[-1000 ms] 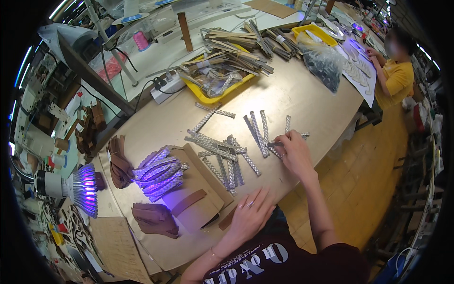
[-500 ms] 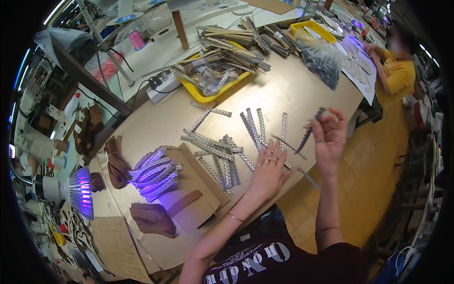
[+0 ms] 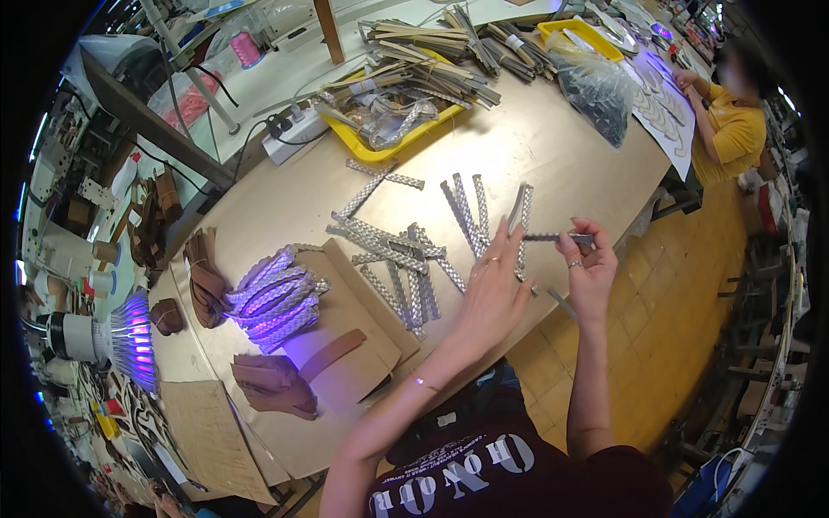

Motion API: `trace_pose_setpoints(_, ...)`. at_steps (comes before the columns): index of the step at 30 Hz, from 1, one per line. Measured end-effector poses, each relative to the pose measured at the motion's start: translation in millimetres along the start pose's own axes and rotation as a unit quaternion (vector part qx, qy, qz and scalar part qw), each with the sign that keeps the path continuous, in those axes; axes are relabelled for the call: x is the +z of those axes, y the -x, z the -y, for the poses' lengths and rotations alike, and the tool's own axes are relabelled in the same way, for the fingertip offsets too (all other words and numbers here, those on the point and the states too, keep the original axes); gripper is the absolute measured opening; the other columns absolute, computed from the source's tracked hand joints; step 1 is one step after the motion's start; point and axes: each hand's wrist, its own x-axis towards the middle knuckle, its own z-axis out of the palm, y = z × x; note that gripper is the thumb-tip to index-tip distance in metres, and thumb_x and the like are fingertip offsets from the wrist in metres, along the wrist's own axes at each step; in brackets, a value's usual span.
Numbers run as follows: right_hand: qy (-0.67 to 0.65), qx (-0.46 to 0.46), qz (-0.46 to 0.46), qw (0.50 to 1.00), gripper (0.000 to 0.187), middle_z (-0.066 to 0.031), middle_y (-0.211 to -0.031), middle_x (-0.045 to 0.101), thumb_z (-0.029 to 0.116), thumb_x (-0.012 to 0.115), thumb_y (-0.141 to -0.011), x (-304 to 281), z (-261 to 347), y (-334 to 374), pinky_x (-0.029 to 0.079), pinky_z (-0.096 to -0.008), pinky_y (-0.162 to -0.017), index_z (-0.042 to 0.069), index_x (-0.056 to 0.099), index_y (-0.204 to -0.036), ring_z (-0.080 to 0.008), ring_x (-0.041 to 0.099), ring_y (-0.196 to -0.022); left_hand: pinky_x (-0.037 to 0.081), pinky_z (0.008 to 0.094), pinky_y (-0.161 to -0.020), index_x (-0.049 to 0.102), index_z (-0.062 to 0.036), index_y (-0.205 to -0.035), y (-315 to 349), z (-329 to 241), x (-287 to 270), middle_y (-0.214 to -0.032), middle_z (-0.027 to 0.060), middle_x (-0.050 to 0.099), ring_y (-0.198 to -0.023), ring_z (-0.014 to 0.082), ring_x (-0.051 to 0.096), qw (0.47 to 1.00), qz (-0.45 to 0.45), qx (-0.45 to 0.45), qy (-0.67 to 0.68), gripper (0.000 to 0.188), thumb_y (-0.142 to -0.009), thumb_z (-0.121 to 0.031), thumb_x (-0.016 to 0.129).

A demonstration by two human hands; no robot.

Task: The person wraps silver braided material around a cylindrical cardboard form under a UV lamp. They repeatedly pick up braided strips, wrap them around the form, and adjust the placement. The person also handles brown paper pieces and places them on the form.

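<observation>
My right hand point(image 3: 588, 269) pinches one end of a dark grey braided strip point(image 3: 544, 236) between thumb and fingers. The strip points left, toward my other hand. My left hand point(image 3: 494, 292) is stretched out over the table's near side, fingers extended and apart. Its fingertips lie beside an upright pair of strips, one a silver braided strip point(image 3: 526, 205); whether they touch is hard to tell. Several more silver braided strips point(image 3: 462, 207) fan out left of these. A loose pile of braided strips point(image 3: 393, 250) lies further left. A narrow grey strip point(image 3: 562, 304) sticks out past the table edge, near my right wrist.
A yellow tray point(image 3: 373, 154) with strips and a plastic bag stands at the back. Left are a braided bundle point(image 3: 275, 298) under a purple-lit lamp point(image 3: 129, 339), brown strips point(image 3: 275, 385) and cardboard point(image 3: 380, 302). A person in yellow point(image 3: 737, 129) works at the far right.
My right hand has come down and left, turning its strip nearly level. My left hand's fingers have lifted and reach further forward. A grey strip now stands beside the upright braided one.
</observation>
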Motion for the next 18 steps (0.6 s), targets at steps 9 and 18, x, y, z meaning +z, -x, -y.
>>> trace_pose_setpoints(9, -0.007, -0.079, -0.115, 0.99, 0.02, -0.0033, -0.096, 0.058, 0.0, 0.064, -0.09, -22, 24, 1, 0.055, -0.0261, -0.076, 0.001, 0.057, -0.109, -0.0117, 0.061, -0.088, 0.03, 0.0473, -0.112, 0.036, -0.0005, -0.139, -21, 27, 19, -0.133, 0.0265, 0.049, -0.122, 0.042, 0.048, 0.995, 0.086, -0.006, -0.043, 0.058, -0.087, -0.009, 0.06)
trace_pose_setpoints(18, -0.027, 0.193, 0.072, 0.978, 0.019, -0.001, -0.082, 0.062, 0.001, 0.069, -0.086, 1, 13, 50, 0.05, -0.021, -0.063, 0.003, 0.06, -0.102, -0.0087, 0.061, -0.068, 0.033, 0.0489, -0.11, 0.054, -0.0014, -0.127, 67, -22, -56, -0.137, 0.0231, 0.049, -0.126, 0.039, 0.048, 0.984, -0.097, -0.061, -0.137, 0.054, -0.075, 0.011, 0.048)
